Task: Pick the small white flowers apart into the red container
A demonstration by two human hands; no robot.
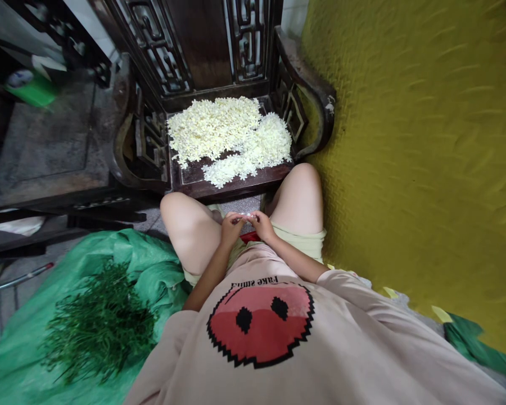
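Observation:
Both hands meet above the lap, fingertips nearly touching. My left hand (233, 225) is closed in a pinch at a small white thing (247, 215), which looks like a flower. On its other side, my right hand (261, 224) pinches the same small white thing. Beyond the knees, a large heap of pale yellow-white flowers (215, 126) covers much of the dark wooden chair seat (189, 174). A whiter heap of flowers (270, 138) lies against its right side and spreads toward the seat's front edge.
Green stems (103, 326) lie on a green plastic sheet (160, 281) at the lower left. A dark wooden table (50, 135) carries a green box (31, 87). The chair's curved armrest (326, 107) stands beside a yellow textured surface (417, 140) on the right.

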